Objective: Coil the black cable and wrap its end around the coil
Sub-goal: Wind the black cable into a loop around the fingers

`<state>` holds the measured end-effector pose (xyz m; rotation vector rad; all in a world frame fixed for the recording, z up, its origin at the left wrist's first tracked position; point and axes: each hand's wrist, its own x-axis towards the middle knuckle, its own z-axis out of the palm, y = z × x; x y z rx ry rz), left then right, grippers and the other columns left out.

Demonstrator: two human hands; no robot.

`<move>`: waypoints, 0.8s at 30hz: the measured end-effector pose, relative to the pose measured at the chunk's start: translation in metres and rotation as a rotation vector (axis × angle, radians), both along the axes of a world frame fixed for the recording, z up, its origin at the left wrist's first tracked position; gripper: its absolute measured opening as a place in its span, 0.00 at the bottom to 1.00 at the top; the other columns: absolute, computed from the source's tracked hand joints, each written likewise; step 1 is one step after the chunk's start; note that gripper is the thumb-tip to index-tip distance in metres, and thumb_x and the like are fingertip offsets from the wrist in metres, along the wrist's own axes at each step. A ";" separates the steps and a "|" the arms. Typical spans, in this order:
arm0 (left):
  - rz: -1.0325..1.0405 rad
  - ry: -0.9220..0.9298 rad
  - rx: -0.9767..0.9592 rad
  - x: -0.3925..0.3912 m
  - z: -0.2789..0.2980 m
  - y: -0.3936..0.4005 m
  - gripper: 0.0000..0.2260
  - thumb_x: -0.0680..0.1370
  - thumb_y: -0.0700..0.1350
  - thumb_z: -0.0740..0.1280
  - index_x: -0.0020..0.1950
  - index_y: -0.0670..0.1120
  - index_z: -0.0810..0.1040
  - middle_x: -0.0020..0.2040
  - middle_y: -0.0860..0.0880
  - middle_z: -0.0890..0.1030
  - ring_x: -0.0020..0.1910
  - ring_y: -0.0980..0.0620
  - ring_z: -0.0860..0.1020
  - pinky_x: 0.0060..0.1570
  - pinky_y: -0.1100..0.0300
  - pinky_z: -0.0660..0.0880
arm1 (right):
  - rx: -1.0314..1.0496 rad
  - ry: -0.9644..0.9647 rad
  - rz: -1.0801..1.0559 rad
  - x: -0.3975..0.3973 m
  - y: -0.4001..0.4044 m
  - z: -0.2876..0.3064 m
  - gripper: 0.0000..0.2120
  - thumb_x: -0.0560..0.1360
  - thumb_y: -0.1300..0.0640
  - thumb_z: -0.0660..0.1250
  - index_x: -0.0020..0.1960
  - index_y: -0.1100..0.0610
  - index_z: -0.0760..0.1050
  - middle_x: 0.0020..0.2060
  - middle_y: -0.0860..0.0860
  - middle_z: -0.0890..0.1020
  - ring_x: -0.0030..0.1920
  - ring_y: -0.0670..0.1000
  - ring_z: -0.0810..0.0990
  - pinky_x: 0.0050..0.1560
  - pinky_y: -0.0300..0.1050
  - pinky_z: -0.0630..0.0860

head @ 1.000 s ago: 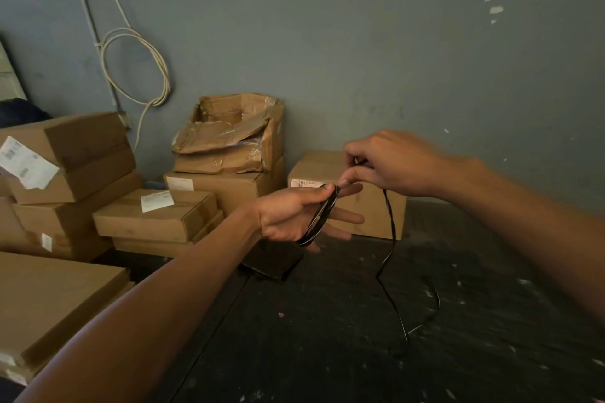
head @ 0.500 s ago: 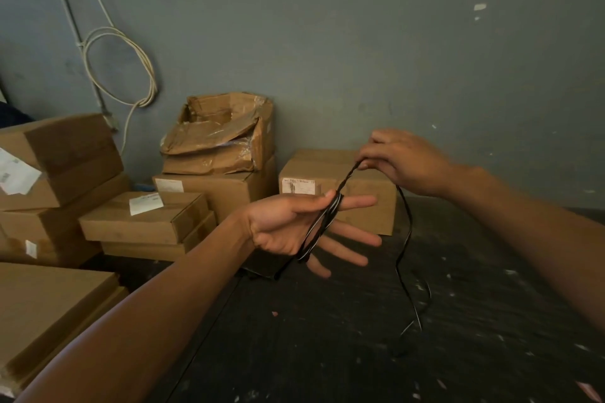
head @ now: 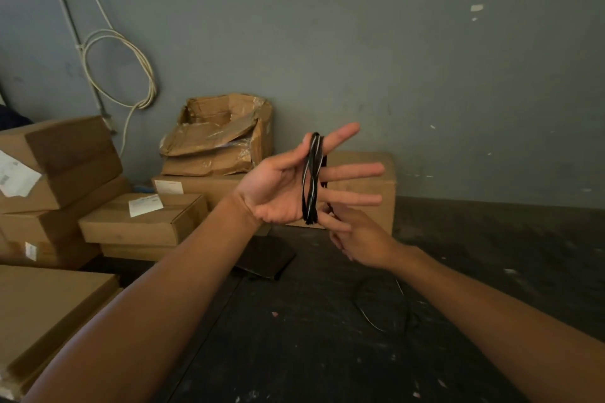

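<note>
Several turns of the black cable (head: 311,178) run as a coil around the spread fingers of my left hand (head: 294,188), which is raised palm-up at the centre of the view. My right hand (head: 358,239) sits just below and behind the left fingers, pinching the free strand of the cable beneath the coil. The loose tail of the cable (head: 381,307) hangs down from my right hand and lies in a loop on the dark table (head: 294,353).
Cardboard boxes (head: 144,219) are stacked at the left and along the grey wall, one (head: 363,186) right behind my hands. A flat black object (head: 265,258) lies on the table under my left wrist. A white cable loop (head: 121,69) hangs on the wall.
My left hand has risen and spread its fingers wider. My right hand has come down from above the coil to below it, carrying the strand round the back of the fingers.
</note>
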<state>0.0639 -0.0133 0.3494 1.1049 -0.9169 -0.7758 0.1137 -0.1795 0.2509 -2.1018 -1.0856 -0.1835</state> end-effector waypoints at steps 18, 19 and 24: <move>0.733 0.150 -0.132 0.031 -0.015 0.046 0.21 0.82 0.60 0.47 0.74 0.62 0.64 0.72 0.45 0.73 0.69 0.36 0.72 0.59 0.23 0.62 | -0.310 -0.413 0.167 -0.050 0.020 0.008 0.16 0.82 0.45 0.51 0.39 0.47 0.68 0.32 0.44 0.69 0.30 0.44 0.69 0.31 0.39 0.64; 0.763 0.161 -0.115 0.031 -0.020 0.049 0.21 0.82 0.61 0.47 0.74 0.62 0.65 0.72 0.46 0.74 0.69 0.36 0.73 0.60 0.23 0.60 | -0.298 -0.425 0.164 -0.051 0.019 0.012 0.15 0.82 0.46 0.51 0.39 0.47 0.66 0.31 0.43 0.68 0.30 0.44 0.69 0.30 0.37 0.62; 0.849 0.215 -0.126 0.032 -0.043 0.057 0.22 0.82 0.61 0.47 0.76 0.61 0.63 0.73 0.44 0.73 0.68 0.36 0.74 0.61 0.23 0.56 | -0.270 -0.484 0.133 -0.049 0.015 0.032 0.14 0.81 0.48 0.54 0.37 0.44 0.62 0.29 0.40 0.65 0.28 0.41 0.67 0.29 0.34 0.58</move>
